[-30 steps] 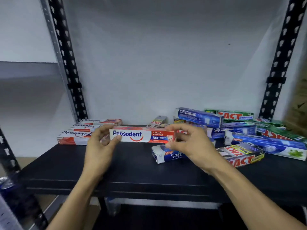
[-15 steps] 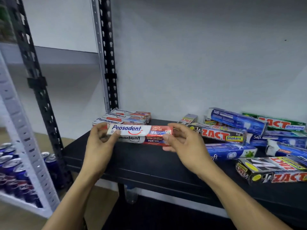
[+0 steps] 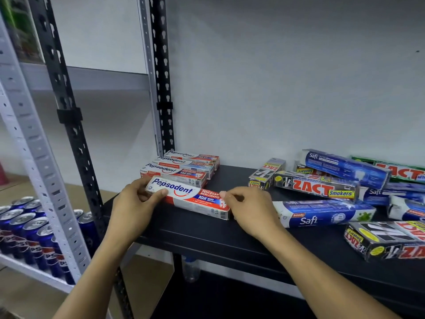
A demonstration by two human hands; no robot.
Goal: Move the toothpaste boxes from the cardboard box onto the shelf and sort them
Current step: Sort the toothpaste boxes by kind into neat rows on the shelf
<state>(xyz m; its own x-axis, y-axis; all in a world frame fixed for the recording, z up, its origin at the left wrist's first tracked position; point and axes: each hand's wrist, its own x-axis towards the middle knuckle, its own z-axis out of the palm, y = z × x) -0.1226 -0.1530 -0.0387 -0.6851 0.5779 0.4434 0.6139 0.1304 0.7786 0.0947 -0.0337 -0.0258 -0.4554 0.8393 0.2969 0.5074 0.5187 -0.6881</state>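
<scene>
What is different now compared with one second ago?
The left hand and right hand lowered the Pepsodent box from the air onto the black shelf, just in front of the Pepsodent row, and still grip its ends. The Zact and Safi pile did not move.

a red-and-white pepsodent box [image 3: 188, 199] lies flat and slightly angled at the near left of the black shelf [image 3: 207, 236], just in front of three more pepsodent boxes [image 3: 181, 168] lined side by side toward the wall. to the right, blue safi boxes [image 3: 322, 215] and black and green zact boxes [image 3: 315, 186] lie jumbled, some overlapping.
</scene>
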